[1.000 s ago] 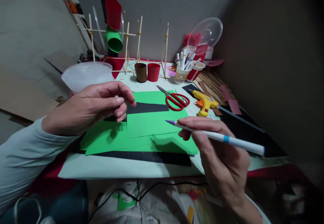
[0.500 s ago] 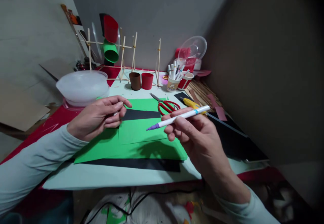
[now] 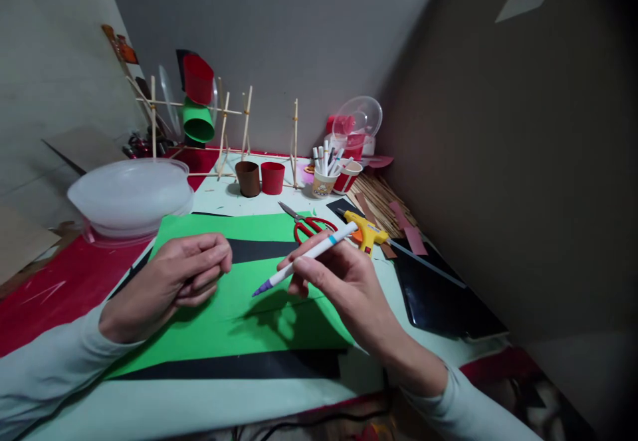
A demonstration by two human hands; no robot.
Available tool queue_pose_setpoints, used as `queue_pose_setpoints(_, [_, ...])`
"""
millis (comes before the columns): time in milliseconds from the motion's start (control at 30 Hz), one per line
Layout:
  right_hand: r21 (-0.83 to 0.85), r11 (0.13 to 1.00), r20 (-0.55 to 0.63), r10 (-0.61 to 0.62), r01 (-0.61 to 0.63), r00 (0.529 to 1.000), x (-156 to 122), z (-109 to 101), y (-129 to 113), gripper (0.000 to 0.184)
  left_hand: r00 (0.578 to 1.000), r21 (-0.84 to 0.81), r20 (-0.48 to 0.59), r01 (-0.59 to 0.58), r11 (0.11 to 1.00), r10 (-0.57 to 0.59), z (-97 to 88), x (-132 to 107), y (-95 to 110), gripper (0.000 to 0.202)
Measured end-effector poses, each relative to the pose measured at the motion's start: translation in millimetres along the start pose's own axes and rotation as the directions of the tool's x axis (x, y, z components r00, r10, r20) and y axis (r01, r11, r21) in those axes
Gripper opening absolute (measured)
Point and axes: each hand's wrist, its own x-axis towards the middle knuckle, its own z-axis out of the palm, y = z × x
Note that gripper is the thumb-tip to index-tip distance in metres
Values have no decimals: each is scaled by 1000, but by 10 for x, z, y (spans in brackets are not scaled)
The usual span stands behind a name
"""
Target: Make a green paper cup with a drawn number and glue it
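My right hand (image 3: 339, 280) grips a white felt-tip pen (image 3: 319, 248) between thumb and fingers. The pen has a blue band, and its purple end slants down to the left above green foam sheets (image 3: 199, 335). To the left, my left hand (image 3: 192, 271) is closed over the sheets, fingers curled in; whatever it may hold is hidden. A black strip (image 3: 262, 251) lies across the green sheets between the hands, and a larger black sheet (image 3: 239, 366) shows beneath their front edge. Red-handled scissors (image 3: 302, 218) rest just beyond my right hand, which partly covers them.
A yellow glue gun (image 3: 367, 230) and a black tablet-like panel (image 3: 443, 301) lie at right. Behind stand a brown cup (image 3: 248, 178), a red cup (image 3: 272, 178), a pen-filled cup (image 3: 323, 185) and a stick frame (image 3: 248, 122). Plastic lids (image 3: 132, 192) are stacked left.
The view has shifted, so the table sits lower and further left. My left hand has curled more tightly. The pen in my right hand now tilts more steeply, its purple end nearer the green sheets.
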Motion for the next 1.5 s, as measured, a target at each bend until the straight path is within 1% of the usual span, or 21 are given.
queue_pose_setpoints(133, [-148, 985, 55, -85, 92, 995, 117, -30, 35, 21, 1000, 105, -28, 0, 994, 3, -13, 8, -64, 47])
queue_pose_setpoints(233, [-259, 953, 113, -130, 155, 985, 187, -44, 14, 18, 997, 201, -63, -21, 979, 35, -28, 15, -85, 45])
queue_pose_setpoints(300, [-364, 914, 157, -127, 177, 979, 221, -41, -29, 20, 994, 222, -89, -45, 974, 66, -34, 29, -77, 41])
queue_pose_setpoints(367, [-428, 889, 198, -85, 164, 977, 251, -31, -77, 25, 989, 187, -112, -74, 979, 96, -30, 49, -52, 37])
queue_pose_setpoints(433, [-420, 902, 251, 14, 96, 968, 278, -14, -110, 30, 988, 93, -100, -111, 989, 120, -15, 62, -18, 31])
queue_pose_setpoints(467, [-400, 916, 286, 86, 38, 954, 290, -5, -119, 33, 989, 30, -75, -128, 991, 130, -5, 63, -2, 26])
queue_pose_setpoints(500, [-377, 926, 325, 159, -27, 932, 302, 6, -122, 35, 988, -35, -45, -147, 989, 145, 6, 58, 13, 23])
queue_pose_setpoints(567, [-344, 928, 397, 283, -144, 873, 321, 32, -117, 36, 987, -145, 15, -159, 977, 163, 29, 32, 37, 19])
queue_pose_setpoints(633, [-336, 917, 440, 354, -215, 825, 336, 66, -104, 38, 985, -200, 75, -139, 970, 157, 46, -6, 52, 20])
queue_pose_setpoints(733, [-290, 915, 468, 392, -281, 792, 350, 113, -77, 39, 980, -221, 137, -108, 969, 141, 56, -55, 59, 21])
queue_pose_setpoints(800, [-219, 916, 473, 402, -338, 784, 357, 126, -50, 37, 978, -241, 147, -109, 965, 147, 52, -65, 59, 18])
queue_pose_setpoints(900, [-140, 914, 463, 400, -380, 791, 362, 108, -6, 35, 977, -267, 153, -102, 958, 147, 38, -56, 66, 16])
queue_pose_setpoints(967, [-138, 915, 452, 399, -379, 798, 361, 85, 12, 34, 979, -271, 149, -98, 958, 142, 31, -50, 76, 15])
queue_pose_setpoints(1033, [-158, 906, 454, 419, -392, 786, 359, 74, 15, 35, 980, -262, 135, -104, 959, 143, 32, -55, 82, 15])
queue_pose_setpoints(1100, [-181, 889, 471, 453, -420, 757, 354, 84, 14, 38, 981, -218, 129, -116, 969, 146, 41, -65, 82, 18])
queue_pose_setpoints(1133, [-188, 883, 482, 465, -430, 742, 350, 95, 17, 38, 980, -169, 131, -129, 977, 152, 47, -69, 81, 19])
queue_pose_setpoints(1200, [-190, 876, 506, 474, -443, 721, 337, 120, 32, 38, 974, -20, 135, -180, 983, 181, 55, -74, 80, 21])
queue_pose_setpoints(1267, [-178, 870, 524, 479, -459, 704, 318, 139, 54, 37, 966, 134, 135, -240, 962, 222, 54, -75, 87, 27])
queue_pose_setpoints(1333, [-184, 859, 536, 495, -478, 684, 302, 147, 66, 37, 959, 240, 123, -280, 929, 257, 42, -81, 102, 30])
queue_pose_setpoints(1400, [-200, 857, 541, 500, -475, 676, 296, 148, 55, 39, 951, 314, 98, -309, 898, 293, 25, -96, 120, 31])
queue_pose_setpoints(1500, [-230, 877, 541, 475, -421, 694, 308, 149, 5, 39, 935, 398, 69, -347, 849, 349, 6, -123, 136, 32])
